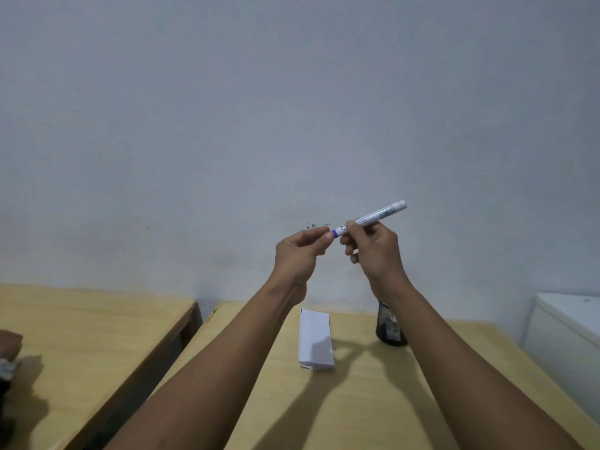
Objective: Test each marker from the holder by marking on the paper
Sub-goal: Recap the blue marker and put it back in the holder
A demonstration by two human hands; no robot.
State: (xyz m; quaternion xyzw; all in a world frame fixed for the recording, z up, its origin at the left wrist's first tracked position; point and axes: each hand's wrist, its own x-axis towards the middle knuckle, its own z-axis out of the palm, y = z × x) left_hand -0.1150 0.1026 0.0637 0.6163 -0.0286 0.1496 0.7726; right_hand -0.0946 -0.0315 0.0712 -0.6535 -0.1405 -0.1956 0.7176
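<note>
**Two hands on one marker, raised above the table**

One white marker [373, 219] is held up in front of the pale wall [292, 108], well above the wooden table [373, 401]. Its barrel is gripped by the right hand [373, 251], whose fingers are curled closed around the middle of it, so that the marker is tilted, its far end raised toward the upper right. The blue end of the marker is pinched between the fingertips of the left hand [300, 254], which are closed on it; whether a cap is on or off cannot be told, since that end is hidden by the fingers.

Below the hands, a folded white paper [316, 339] is laid flat on the table. Near it, to the right, a black mesh holder [389, 329] is stood upright, partly hidden by the right forearm. A second wooden table [81, 336] is seen to the left, separated by a gap. A white cabinet [568, 329] is placed at the right edge.
</note>
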